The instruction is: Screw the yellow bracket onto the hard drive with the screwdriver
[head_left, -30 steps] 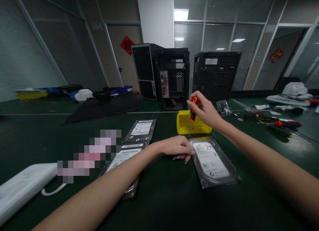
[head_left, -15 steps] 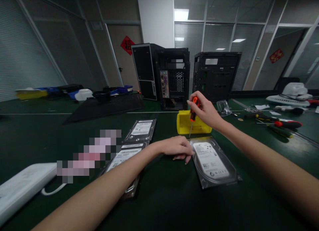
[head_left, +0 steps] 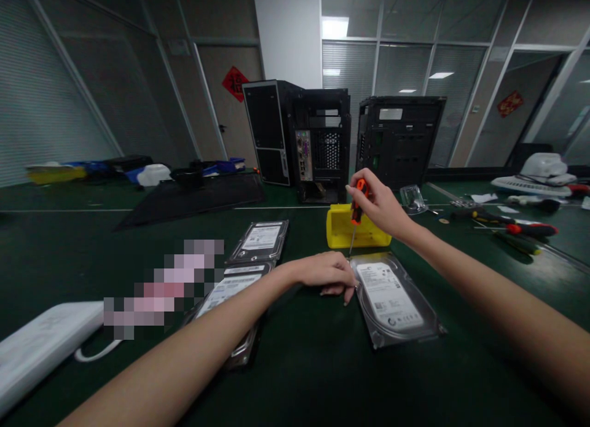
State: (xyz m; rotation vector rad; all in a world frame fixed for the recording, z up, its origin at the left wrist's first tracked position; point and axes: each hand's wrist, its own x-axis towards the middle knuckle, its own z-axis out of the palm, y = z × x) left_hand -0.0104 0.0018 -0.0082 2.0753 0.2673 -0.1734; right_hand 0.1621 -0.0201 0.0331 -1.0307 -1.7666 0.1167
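A: Materials, quick?
B: Dark green desk (head_left: 313,365), smooth. On it, right of centre, a hard drive (head_left: 391,301): flat metal slab, see-through sheen at the edges, white printed label on top.
A: Tool?
B: Screwdriver (head_left: 359,204). Chunky orange-and-black handle, thin straight metal shaft, nearly upright, tip down at the drive's far left corner. Exact contact: too small to tell.
A: Right grip?
B: Right hand (head_left: 377,201): closed, thumb and fingers pinching the handle near its top.
A: Left grip?
B: Left hand (head_left: 326,271): back up, fingers curled, fingertips at the drive's left edge. Pinching that edge or just resting against it: cannot tell.
A: Nearby?
B: Glossy yellow plastic bin (head_left: 335,227) just beyond the drive, behind the screwdriver. More labelled metal drives (head_left: 263,238) to the left, partly hidden by the left forearm (head_left: 212,329). Boxy black computer cases (head_left: 267,129) upright farther back. Thin black mat (head_left: 203,199) lying flat, far left.
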